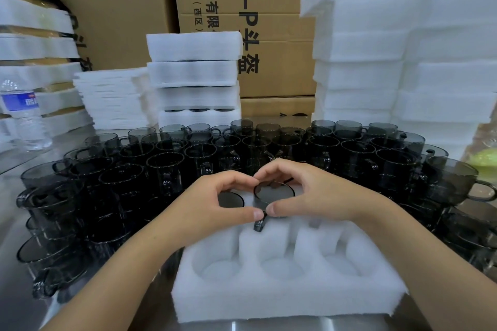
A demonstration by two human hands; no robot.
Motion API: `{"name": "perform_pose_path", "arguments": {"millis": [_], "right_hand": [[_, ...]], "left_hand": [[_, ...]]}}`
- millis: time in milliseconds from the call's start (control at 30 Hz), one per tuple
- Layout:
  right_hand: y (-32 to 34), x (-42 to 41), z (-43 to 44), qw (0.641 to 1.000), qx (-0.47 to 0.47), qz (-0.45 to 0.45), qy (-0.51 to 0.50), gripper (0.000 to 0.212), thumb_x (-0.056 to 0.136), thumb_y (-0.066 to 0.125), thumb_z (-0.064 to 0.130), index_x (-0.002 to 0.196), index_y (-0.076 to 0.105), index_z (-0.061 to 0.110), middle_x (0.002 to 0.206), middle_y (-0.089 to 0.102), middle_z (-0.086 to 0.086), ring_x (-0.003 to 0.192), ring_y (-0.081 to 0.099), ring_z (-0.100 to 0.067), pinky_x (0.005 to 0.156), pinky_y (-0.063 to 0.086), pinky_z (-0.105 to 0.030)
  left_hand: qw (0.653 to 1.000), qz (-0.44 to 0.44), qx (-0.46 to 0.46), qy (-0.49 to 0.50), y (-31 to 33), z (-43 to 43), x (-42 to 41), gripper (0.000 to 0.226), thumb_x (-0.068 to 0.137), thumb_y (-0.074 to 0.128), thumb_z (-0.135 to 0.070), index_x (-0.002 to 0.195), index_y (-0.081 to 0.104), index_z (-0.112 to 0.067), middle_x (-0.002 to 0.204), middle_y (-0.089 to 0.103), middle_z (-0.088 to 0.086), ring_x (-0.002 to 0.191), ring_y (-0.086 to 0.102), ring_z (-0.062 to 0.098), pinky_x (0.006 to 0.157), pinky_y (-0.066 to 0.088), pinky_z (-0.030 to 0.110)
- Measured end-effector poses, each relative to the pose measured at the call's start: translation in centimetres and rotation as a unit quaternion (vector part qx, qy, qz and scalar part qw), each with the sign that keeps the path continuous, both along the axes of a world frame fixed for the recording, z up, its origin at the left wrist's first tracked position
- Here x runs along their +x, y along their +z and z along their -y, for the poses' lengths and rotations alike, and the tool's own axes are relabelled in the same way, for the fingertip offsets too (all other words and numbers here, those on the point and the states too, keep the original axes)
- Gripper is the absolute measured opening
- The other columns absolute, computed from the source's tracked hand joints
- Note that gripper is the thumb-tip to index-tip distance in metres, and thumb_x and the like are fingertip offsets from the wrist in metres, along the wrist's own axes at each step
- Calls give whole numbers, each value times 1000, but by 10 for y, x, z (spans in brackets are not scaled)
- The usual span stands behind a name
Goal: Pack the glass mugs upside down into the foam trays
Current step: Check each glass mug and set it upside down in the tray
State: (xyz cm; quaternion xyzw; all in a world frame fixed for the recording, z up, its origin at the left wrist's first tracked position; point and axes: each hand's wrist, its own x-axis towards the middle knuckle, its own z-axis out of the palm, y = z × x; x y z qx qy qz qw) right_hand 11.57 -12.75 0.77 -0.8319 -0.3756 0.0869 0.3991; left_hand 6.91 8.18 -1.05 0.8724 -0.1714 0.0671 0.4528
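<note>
Grips one glass mug (274, 193), base up, with both hands: left hand (215, 204) at its 9 o'clock, right hand (309, 193) at 3 o'clock, thumbs and fingers (236, 177) curled round the base rim, probably to press down evenly. Sets it in back-middle pocket of foam tray (282, 298), handle (259, 224) turned to 6 o'clock, apparently to match the slot. At its 9 o'clock, second mug (231, 199) seated base up. Three front pockets (279, 267) unfilled. Round tray from 9 to 3 o'clock, loose mugs (166, 166), close for grabbing.
</note>
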Motion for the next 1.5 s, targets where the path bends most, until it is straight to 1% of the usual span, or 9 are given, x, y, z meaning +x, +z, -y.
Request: {"name": "perform_pose_path", "arguments": {"millis": [100, 200, 333, 533, 667, 833, 1067, 1233, 1500], "right_hand": [[3, 1, 3, 1000, -14, -7, 16, 42, 75, 77, 33, 111, 58, 45, 111, 60, 27, 105, 55, 9, 87, 45, -11], [6, 2, 6, 999, -42, -8, 19, 42, 74, 78, 38, 109, 61, 52, 109, 56, 29, 102, 56, 11, 85, 54, -28], [9, -1, 6, 998, -45, -37, 19, 42, 73, 79, 39, 109, 63, 53, 101, 55, 33, 93, 55, 10, 60, 56, -23], [8, -3, 5, 996, -83, 21, 16, 35, 69, 74, 56, 99, 57, 64, 112, 49, 39, 103, 40, 22, 78, 50, -17], [8, 1, 9, 993, -92, 60, -32, 48, 62, 62, 73, 107, 58, 56, 110, 45, 37, 111, 27, 22, 88, 33, -14], [10, 2, 11, 993, -105, 31, -31, 27, 69, 73, 58, 92, 60, 60, 107, 48, 25, 96, 42, 20, 76, 51, -20], [6, 3, 7, 993, -108, 17, -49, 53, 63, 77, 59, 113, 64, 44, 83, 44, 29, 82, 52, 5, 66, 52, -17], [6, 5, 7, 991, -122, 32, -40, 58, 63, 74, 62, 116, 63, 43, 90, 44, 30, 91, 44, 13, 71, 51, -20], [0, 1, 4, 981, -141, 112, -75, 47, 68, 64, 69, 111, 59, 50, 94, 45, 22, 101, 37, 5, 67, 45, -15]], "left_hand": [[1000, -7, 13, 5, 1, 0, -1, 49, 55, 79, -53, 101, 66, -43, 106, 65, -30, 105, 56, -13, 89, 39, 13], [1000, -6, 24, 5, 0, -1, -1, 41, 64, 86, -39, 100, 67, -43, 105, 65, -31, 103, 57, -13, 86, 41, 11], [999, 2, 40, 5, 0, -1, 0, 38, 65, 86, -37, 96, 67, -51, 104, 64, -34, 100, 58, -13, 84, 43, 11], [998, 15, 59, -6, 1, -1, -1, 45, 59, 84, -48, 97, 63, -60, 108, 62, -37, 108, 53, -13, 100, 39, 21], [998, 14, 62, -6, 0, 0, 0, 51, 49, 71, -65, 99, 60, -62, 108, 61, -37, 108, 53, -13, 99, 40, 21], [998, 15, 63, -5, -1, -1, 1, 43, 51, 75, -62, 92, 63, -60, 107, 61, -36, 108, 54, -12, 96, 40, 20], [997, 11, 66, -24, -1, -1, 2, 23, 68, 84, -36, 84, 71, -45, 105, 57, -31, 106, 53, -8, 98, 35, 20], [998, 16, 62, -20, -2, -1, 2, 19, 65, 72, -47, 84, 72, -44, 103, 56, -29, 104, 56, -4, 100, 40, 28], [998, 26, 47, -13, -6, -2, 2, 13, 83, 72, -31, 84, 74, -44, 104, 58, -28, 102, 58, -1, 98, 45, 35]]}}
